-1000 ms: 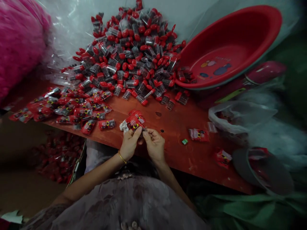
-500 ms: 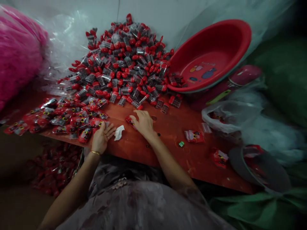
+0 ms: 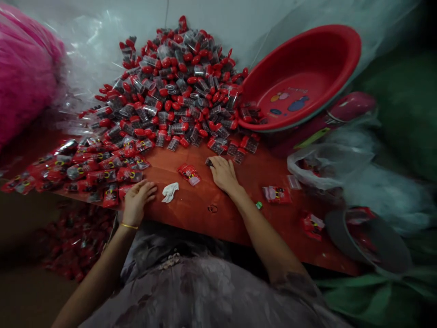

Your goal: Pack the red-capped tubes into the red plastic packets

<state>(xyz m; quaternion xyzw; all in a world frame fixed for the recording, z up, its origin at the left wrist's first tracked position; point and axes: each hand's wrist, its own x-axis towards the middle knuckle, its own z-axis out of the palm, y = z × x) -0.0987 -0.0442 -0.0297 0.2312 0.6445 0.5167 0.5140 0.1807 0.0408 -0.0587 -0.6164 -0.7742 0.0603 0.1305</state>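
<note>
My left hand [image 3: 137, 200] is open beside a pile of red printed packets [image 3: 87, 168], fingers loosely bent; its fingertips come close to a crumpled white scrap [image 3: 170, 192]. My right hand [image 3: 223, 174] has its fingers closed on a small clear container with dark contents [image 3: 209, 162], most of it hidden under the hand. Between the hands a single red packet [image 3: 189, 174] lies flat on the reddish tabletop [image 3: 191, 212]. Behind them rises a big heap of small clear containers with red caps [image 3: 170, 98].
A red basin [image 3: 307, 77] tilts at the back right. Plastic bags [image 3: 327, 166], a grey bowl [image 3: 378, 241] and loose packets [image 3: 277, 194] occupy the right side. A pink bundle [image 3: 27, 68] stands at the left. More red packets [image 3: 82, 241] lie below the table edge.
My right hand has moved right, away from the single packet, which now shows fully, and has a small container from the heap's front. My left hand has shifted left and slightly down.
</note>
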